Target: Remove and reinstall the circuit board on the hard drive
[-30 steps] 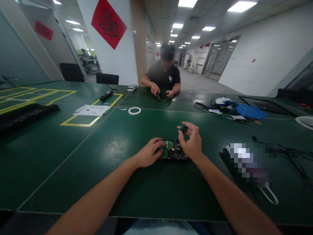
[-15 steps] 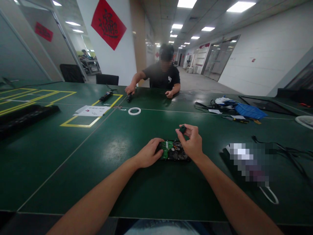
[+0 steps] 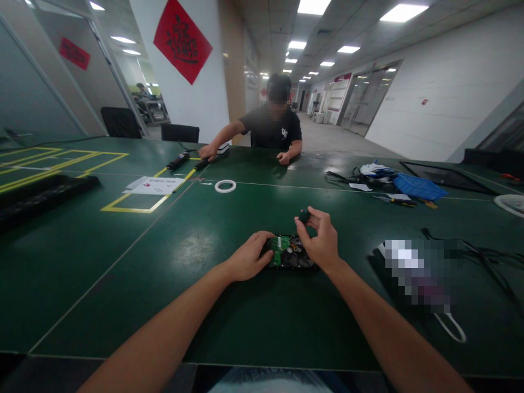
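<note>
On the table in front of me lies an opened black electronic device (image 3: 298, 260), with a green circuit board (image 3: 280, 246) on its left side and small coloured wires to the right. My left hand (image 3: 252, 255) grips the device's left end, thumb near the front edge and fingers at the back. A small screwdriver (image 3: 303, 216) with a dark, stubby handle is pinched between the thumb and fingers of my right hand (image 3: 321, 236). Its thin shaft slants down toward the board; I cannot tell exactly where the tip touches. The right hand partly covers the device's right end.
A white tape ring (image 3: 225, 186) and a paper sheet (image 3: 158, 185) lie beyond my left hand. A blurred item (image 3: 417, 275) with a white strap and black cables are at right; a blue bag (image 3: 420, 185) lies farther back. Across the table sits a person (image 3: 272, 123), one hand on a black object.
The screwdriver handle in my right hand has tipped and turned slightly. My left hand stays put. The person opposite has moved a hand and the black object leftward, beside another black object.
</note>
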Demonstrator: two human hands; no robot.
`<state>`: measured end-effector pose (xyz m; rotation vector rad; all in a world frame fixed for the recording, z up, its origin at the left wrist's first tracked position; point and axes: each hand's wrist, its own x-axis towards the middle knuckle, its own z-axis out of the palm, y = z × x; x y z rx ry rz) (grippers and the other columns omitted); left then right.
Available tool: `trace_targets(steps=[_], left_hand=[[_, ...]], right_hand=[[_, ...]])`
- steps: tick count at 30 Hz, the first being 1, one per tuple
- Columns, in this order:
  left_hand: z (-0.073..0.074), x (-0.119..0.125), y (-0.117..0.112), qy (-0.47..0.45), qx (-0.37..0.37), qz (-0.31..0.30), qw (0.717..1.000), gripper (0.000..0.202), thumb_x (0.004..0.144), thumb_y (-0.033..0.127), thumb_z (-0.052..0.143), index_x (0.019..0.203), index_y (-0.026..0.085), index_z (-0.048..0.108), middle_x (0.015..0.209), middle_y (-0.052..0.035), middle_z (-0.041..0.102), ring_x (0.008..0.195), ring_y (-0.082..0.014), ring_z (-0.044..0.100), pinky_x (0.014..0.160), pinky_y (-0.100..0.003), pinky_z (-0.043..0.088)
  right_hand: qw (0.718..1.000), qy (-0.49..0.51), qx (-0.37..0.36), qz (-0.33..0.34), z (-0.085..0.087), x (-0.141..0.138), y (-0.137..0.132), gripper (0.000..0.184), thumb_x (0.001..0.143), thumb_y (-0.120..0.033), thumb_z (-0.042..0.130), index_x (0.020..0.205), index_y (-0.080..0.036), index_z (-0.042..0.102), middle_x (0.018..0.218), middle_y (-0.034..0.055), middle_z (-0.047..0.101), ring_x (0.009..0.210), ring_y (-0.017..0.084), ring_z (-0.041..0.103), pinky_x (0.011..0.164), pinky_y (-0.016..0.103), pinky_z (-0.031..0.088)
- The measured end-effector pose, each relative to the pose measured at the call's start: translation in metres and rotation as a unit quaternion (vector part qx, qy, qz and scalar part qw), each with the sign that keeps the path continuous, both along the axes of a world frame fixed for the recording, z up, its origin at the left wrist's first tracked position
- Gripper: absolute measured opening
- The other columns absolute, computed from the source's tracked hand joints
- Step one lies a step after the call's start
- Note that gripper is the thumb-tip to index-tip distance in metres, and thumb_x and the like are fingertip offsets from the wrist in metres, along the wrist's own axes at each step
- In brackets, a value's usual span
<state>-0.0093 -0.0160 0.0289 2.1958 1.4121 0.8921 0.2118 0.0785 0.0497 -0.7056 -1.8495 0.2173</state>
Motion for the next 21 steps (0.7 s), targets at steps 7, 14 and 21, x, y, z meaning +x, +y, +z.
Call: trace_targets(steps=[7,14,21], left_hand=[[0.003,-0.0002,-0.0018,0.007,0.0,-0.021,1.0,0.039,0.1,0.03,0.048,0.139,0.024,0.051,0.141,-0.0102,0.051,0.134,-0.026,0.048,0.116,-0.046,0.039],[0.0051,-0.0006,-0.0055,0.001,-0.042,-0.022,0.999,0.057,0.092,0.058,0.062,0.138,0.026,0.055,0.149,-0.0125,0.043,0.134,-0.0321,0.048,0.11,-0.048,0.046],[0.0003,-0.0039,-0.0048,0.027,-0.032,-0.037,0.998,0.092,0.069,0.065,0.083,0.145,0.026,0.048,0.153,-0.0156,0.036,0.141,-0.0377,0.039,0.115,-0.054,0.038]], right_hand=[[0.998,-0.036,0.046,-0.02,0.0083,0.0,-0.0074,0.046,0.093,-0.028,0.064,0.137,-0.029,0.051,0.111,0.0079,0.059,0.086,0.02,0.065,0.079,0.041,0.063],[0.999,-0.024,0.011,0.021,0.0016,-0.0023,-0.0062,0.055,0.095,-0.026,0.06,0.146,-0.027,0.042,0.134,0.0126,0.056,0.103,0.023,0.068,0.086,0.043,0.063],[0.999,-0.033,0.026,-0.013,0.0037,-0.0009,-0.0059,0.049,0.092,-0.031,0.066,0.138,-0.028,0.05,0.118,0.0105,0.06,0.091,0.022,0.067,0.08,0.043,0.064]])
